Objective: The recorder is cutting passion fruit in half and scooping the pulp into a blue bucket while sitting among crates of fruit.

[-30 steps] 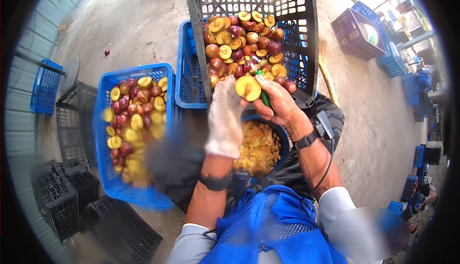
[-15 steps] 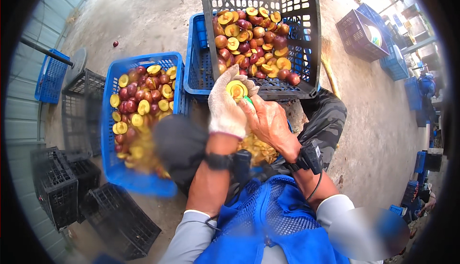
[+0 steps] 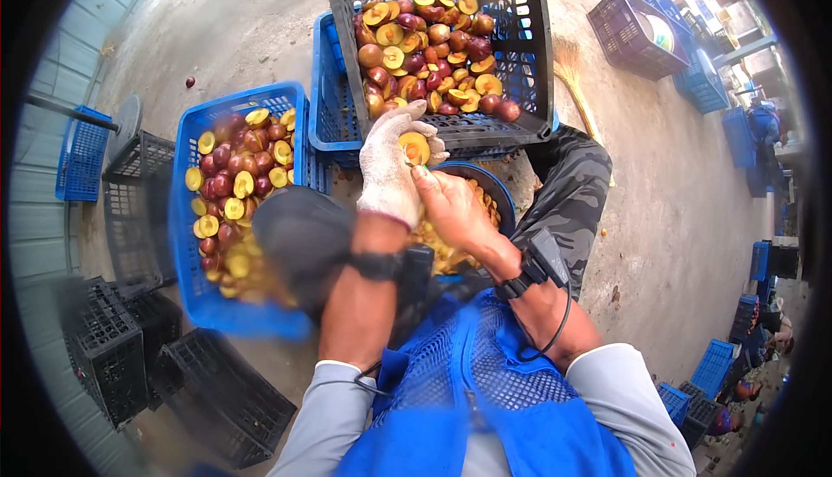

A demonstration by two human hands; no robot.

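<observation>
Stacked crates (image 3: 121, 364): dark plastic, lying at far left on the floor.
Blue crate (image 3: 195, 304): left of the knees, holds plum halves, cut faces yellow.
Left hand (image 3: 390, 165): in a white glove, closed around a halved plum (image 3: 414, 148), cut face up, above the bowl.
Right hand (image 3: 451, 208): bare, fingers pinched at the plum's flesh; whether it holds a tool cannot be told.
Bowl (image 3: 498, 191): dark rim, under both hands, filled with yellow pieces.
Dark crate (image 3: 529, 61): ahead, tilted on a blue one, still well stocked with plums.
Progress: judged midway; both crates carry fruit.
Surface: bare concrete floor (image 3: 676, 217), more crates at right.
</observation>
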